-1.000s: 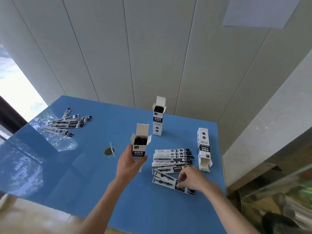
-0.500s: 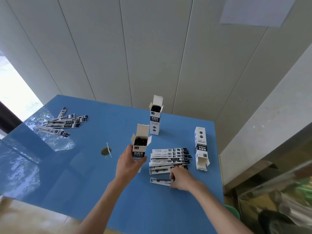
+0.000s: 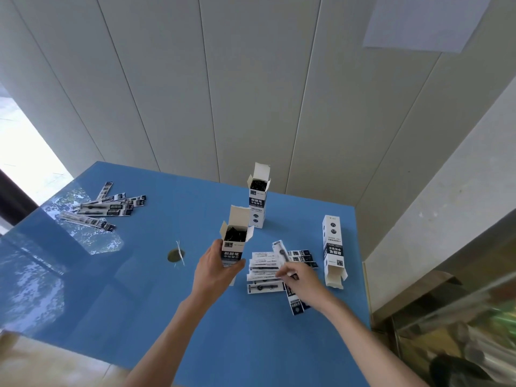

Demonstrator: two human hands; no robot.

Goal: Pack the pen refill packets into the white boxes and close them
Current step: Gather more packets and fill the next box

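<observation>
Now left hand (image 3: 215, 270) grips open box (image 3: 235, 244); right hand (image 3: 303, 277) pinches packets (image 3: 287, 275).

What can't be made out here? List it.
- Head view: how full the held box is; its dark opening shows no count.
- Packet in the right hand: motion blur hides its print, and whether it is one or several.
- Wall sheet: cut off by the top edge.
</observation>
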